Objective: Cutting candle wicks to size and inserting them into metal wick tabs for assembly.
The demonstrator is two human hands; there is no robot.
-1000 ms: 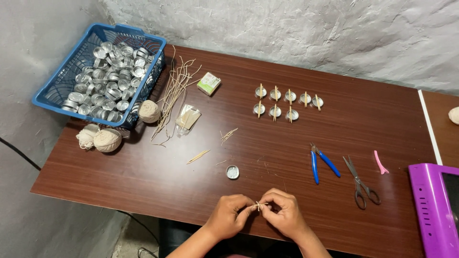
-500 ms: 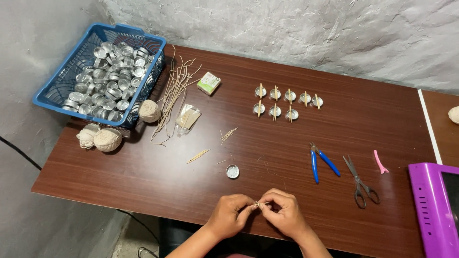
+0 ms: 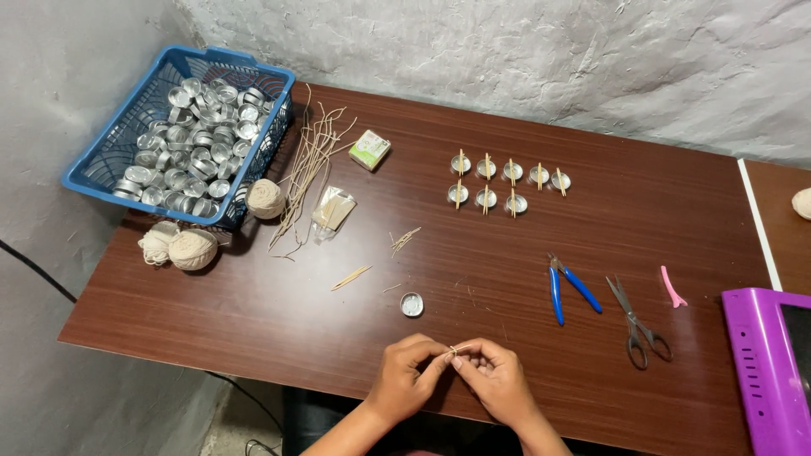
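My left hand (image 3: 408,376) and my right hand (image 3: 492,377) meet at the near edge of the brown table (image 3: 253,312). Their fingertips pinch a short pale wick piece (image 3: 456,349) between them. Just beyond the hands stands a single small metal cup (image 3: 411,304). Farther back, two rows of metal cups with sticks laid across them (image 3: 505,182) are lined up.
A blue basket (image 3: 106,165) full of metal cups sits at the far left, with balls of string (image 3: 193,249) and long waxed wicks (image 3: 308,165) beside it. Blue pliers (image 3: 568,287), scissors (image 3: 638,325), a pink clip (image 3: 672,287) and a purple box (image 3: 764,371) lie to the right.
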